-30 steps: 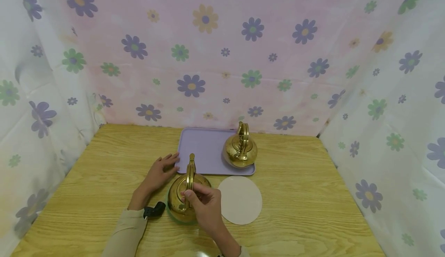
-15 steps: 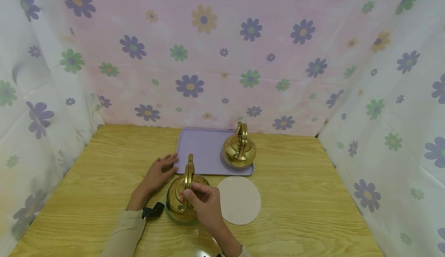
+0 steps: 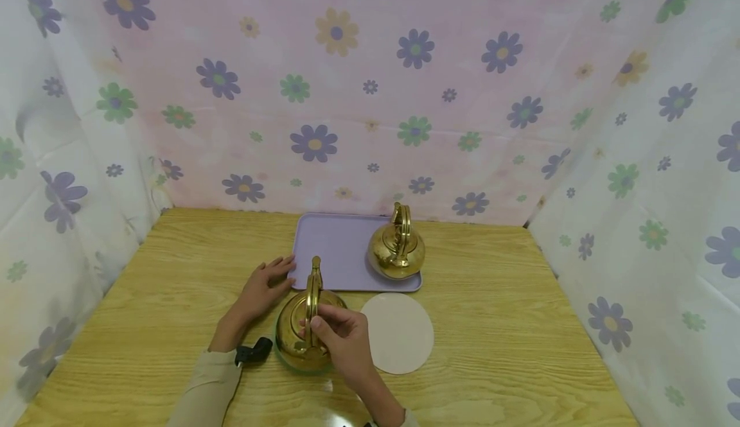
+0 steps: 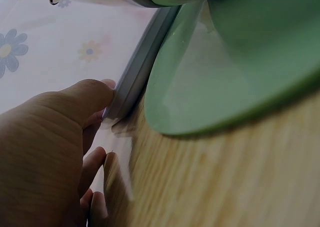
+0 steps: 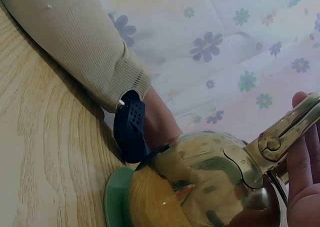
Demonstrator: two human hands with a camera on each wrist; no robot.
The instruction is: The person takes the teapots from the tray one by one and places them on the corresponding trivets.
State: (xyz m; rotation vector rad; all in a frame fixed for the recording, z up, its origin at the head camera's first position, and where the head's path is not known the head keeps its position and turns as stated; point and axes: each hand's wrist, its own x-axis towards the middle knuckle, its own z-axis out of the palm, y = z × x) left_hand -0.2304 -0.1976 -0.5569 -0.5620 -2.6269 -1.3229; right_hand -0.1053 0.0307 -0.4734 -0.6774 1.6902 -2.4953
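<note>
A shiny gold kettle (image 3: pixel 287 335) stands on a round green mat (image 4: pixel 200 92) near the front of the table. My right hand (image 3: pixel 349 343) holds the kettle's raised handle (image 5: pixel 280 139), thumb on the near side and fingers passing behind it. At the left edge of a lilac tray (image 3: pixel 338 244), my left hand (image 3: pixel 263 292) lies with its fingers extended. In the left wrist view its thumb (image 4: pixel 95 94) touches the tray's corner. A second gold kettle (image 3: pixel 393 257) sits on the tray's right part, untouched. Most of the green mat is hidden under the nearer kettle in the head view.
A round cream mat (image 3: pixel 399 334) lies right of the held kettle, in front of the tray. The wooden table (image 3: pixel 491 324) reaches back to a flowered curtain (image 3: pixel 370 106), with more curtain on both sides. A dark wrist device (image 3: pixel 254 351) sits by the left cuff.
The view has shifted slightly. My right thumb has shifted a little on the handle; the left hand, tray and both kettles keep their places.
</note>
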